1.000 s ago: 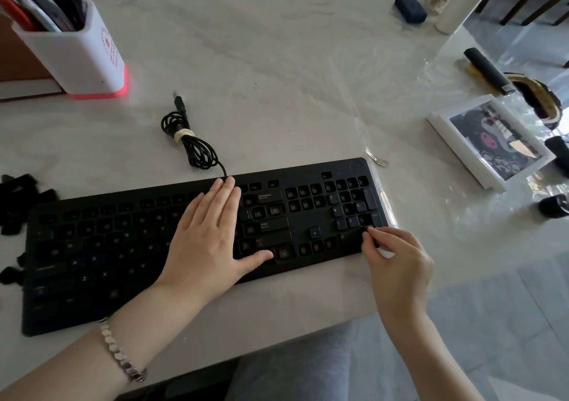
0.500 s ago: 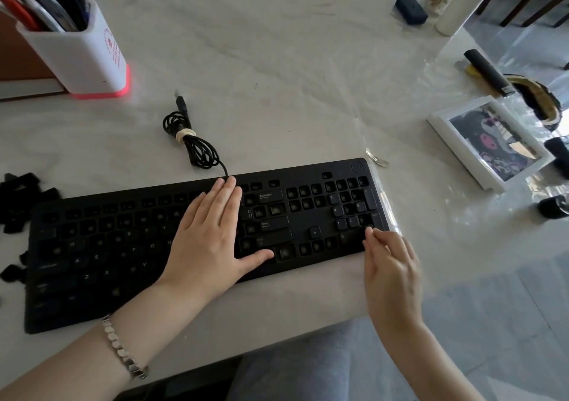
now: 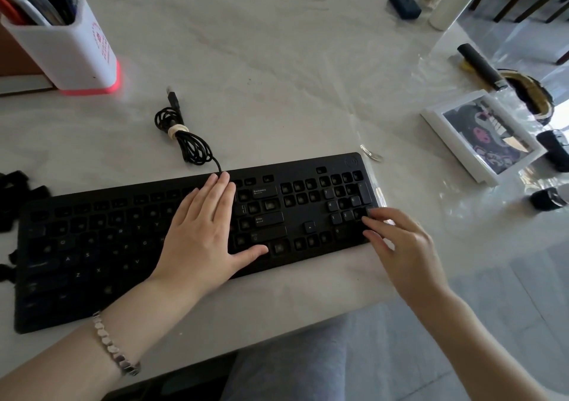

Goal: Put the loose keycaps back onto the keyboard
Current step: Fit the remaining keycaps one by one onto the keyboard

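Observation:
A black keyboard (image 3: 292, 166) lies across the white table, with several keys missing from their sockets on its right half. My left hand (image 3: 200, 240) rests flat on the keyboard's middle, fingers straight and together. My right hand (image 3: 406, 252) is at the keyboard's lower right corner. Its fingers are spread and nearly straight, and the fingertips touch the number pad's bottom right keys. Whether a keycap lies under those fingertips I cannot tell. A heap of loose black keycaps (image 3: 18, 191) sits on the table off the keyboard's left end.
The keyboard's coiled cable (image 3: 187, 141) lies behind it. A white pen holder (image 3: 67, 49) stands far left. A white picture frame (image 3: 483, 135), a metal ring (image 3: 371, 153) and small black items (image 3: 548, 198) sit to the right. The table's near edge runs just below the keyboard.
My right hand's fingers went from curled at the keyboard's corner to stretched out and spread over the number pad's corner keys. My left hand has stayed put.

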### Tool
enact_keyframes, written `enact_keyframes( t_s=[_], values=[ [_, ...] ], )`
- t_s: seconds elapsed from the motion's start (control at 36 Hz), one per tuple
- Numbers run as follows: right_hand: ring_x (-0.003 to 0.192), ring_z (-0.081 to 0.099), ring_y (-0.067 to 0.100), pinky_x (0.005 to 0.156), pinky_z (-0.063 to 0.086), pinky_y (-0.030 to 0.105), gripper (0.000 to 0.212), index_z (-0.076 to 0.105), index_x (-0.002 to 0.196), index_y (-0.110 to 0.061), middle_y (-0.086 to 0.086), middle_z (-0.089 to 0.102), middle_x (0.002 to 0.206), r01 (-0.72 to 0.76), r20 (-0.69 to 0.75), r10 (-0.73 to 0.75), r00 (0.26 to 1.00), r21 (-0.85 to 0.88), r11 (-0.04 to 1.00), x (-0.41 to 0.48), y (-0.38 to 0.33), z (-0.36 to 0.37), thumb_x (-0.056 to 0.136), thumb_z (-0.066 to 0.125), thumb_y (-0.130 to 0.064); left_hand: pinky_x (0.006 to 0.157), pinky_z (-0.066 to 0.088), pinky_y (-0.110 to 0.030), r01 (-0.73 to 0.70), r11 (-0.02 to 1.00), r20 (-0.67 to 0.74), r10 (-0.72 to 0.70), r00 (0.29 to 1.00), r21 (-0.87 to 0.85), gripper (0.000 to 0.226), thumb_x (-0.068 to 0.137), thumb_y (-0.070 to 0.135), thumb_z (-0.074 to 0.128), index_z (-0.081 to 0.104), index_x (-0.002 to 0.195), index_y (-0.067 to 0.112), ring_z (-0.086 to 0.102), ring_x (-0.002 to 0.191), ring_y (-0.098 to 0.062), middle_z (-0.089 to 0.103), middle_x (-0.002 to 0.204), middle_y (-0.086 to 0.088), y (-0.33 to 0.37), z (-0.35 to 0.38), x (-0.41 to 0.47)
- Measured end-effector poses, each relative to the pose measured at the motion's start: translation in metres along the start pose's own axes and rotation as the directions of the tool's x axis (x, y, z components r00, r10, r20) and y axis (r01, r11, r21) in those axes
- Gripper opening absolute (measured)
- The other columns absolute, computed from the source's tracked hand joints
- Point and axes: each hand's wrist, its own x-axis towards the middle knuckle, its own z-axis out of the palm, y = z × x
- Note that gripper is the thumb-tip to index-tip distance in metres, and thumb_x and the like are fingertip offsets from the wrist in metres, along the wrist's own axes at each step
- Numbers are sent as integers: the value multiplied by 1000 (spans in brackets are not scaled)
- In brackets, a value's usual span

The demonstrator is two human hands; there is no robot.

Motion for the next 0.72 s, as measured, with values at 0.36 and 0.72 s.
enact_keyframes(
  t_s=[0.36, 0.72],
  values=[
    [82, 63, 17, 63, 55, 34, 14, 75, 89, -6, 2, 69, 90, 332, 139, -327, 935, -11, 943, 16, 23, -11, 80, 65, -8, 111, 16, -35, 18, 1000, -8, -17, 1000, 15, 101, 73, 75, 32, 41, 137, -3, 35, 136, -28, 40, 145, -17, 1, 0, 0],
    [91, 48, 4, 82, 35, 4, 23, 73, 95, -5, 1, 63, 94, 302, 382, -299, 875, 54, 952, 32, 25, -22, 77, 65, -18, 111, 11, -33, 8, 1000, 6, -8, 1000, 1, 100, 73, 74, 33, 41, 136, -4, 36, 135, -29, 41, 144, -19, 1, -2, 0]
  ],
)
